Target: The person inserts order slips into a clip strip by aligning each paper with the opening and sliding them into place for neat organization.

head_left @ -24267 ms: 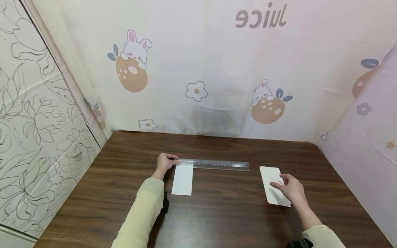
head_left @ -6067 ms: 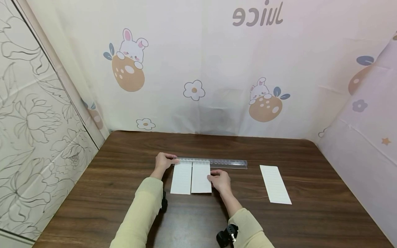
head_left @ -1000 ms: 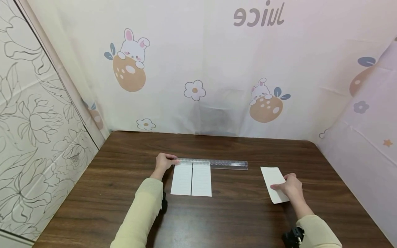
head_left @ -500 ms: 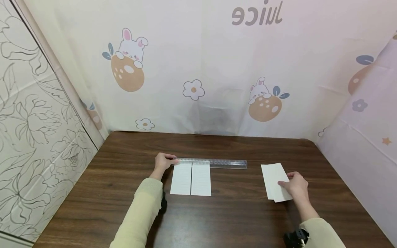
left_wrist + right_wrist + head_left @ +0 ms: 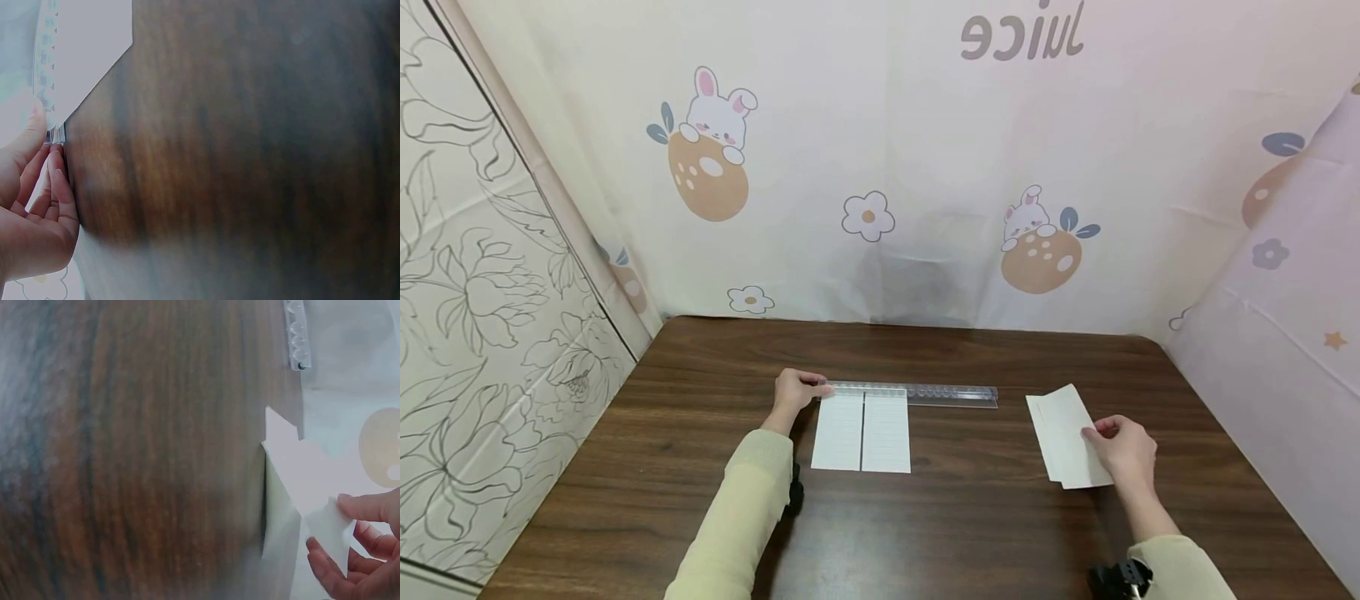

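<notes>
My left hand [image 5: 795, 396] pinches the left end of a clear plastic strip [image 5: 952, 396], thumb on top, as the left wrist view shows too. Under the strip lie two lined white paper sheets, the left sheet [image 5: 837, 432] and the right sheet [image 5: 887, 433], side by side with a thin dark gap between. At the right, my right hand [image 5: 1126, 450] pinches the right edge of a white paper sheet [image 5: 1072, 442]. This sheet lies slanted over another white sheet [image 5: 1039, 417], whose left side sticks out. In the right wrist view the pinched paper [image 5: 330, 528] bends up between thumb and fingers.
Everything rests on a dark brown wooden table [image 5: 970, 517]. Behind it hangs a pale curtain [image 5: 940, 167] with rabbit and flower prints; a flower-patterned panel [image 5: 490, 275] stands at the left. Black wrist cameras sit at both sleeves.
Since six seconds ago, my right hand has gone from the second sheet to the right-hand papers. In the last second it has slid the top sheet rightward, fanning the papers. My left hand stays put.
</notes>
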`<state>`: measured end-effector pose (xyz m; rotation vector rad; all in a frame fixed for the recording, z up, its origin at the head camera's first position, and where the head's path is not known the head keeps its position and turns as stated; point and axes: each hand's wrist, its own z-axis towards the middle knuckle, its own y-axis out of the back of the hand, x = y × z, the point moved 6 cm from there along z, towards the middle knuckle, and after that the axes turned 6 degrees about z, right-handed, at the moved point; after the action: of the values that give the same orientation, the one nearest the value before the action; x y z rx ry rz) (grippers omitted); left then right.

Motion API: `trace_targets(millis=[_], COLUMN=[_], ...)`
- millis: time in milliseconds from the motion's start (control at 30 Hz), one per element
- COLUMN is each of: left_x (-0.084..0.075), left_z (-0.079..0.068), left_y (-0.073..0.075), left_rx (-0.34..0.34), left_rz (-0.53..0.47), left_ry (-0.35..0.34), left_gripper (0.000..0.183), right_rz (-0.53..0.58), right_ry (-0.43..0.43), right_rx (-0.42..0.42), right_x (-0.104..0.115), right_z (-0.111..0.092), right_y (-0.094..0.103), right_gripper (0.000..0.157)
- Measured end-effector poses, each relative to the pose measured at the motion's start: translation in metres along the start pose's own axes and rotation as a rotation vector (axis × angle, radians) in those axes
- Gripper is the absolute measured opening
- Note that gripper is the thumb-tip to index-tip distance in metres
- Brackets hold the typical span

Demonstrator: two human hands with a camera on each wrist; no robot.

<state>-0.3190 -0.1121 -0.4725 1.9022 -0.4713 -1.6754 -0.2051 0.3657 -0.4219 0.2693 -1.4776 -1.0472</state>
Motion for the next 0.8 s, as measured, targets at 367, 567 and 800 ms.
trace_targets(millis=[367,567,800], left_x=[0.001,0.001,0.002], left_z=[0.001,0.001,0.002], left_y=[0.000,-0.001,-0.001], left_rx=[-0.007,0.000,0.007], left_rz=[0.007,0.002,-0.006], left_ry=[-0.006,-0.006,0.007], left_gripper=[0.022,0.022,0.022], right_rz=[0.024,0.039,0.067], right_ry=[0.018,0.046,0.022], right_rx=[-0.010,-0.013,-0.012], right_x=[0.010,0.017,0.022], right_z=[-0.007,-0.012,-0.019], right_y=[0.005,0.008,0.008], right_gripper=[0.020,0.021,0.023])
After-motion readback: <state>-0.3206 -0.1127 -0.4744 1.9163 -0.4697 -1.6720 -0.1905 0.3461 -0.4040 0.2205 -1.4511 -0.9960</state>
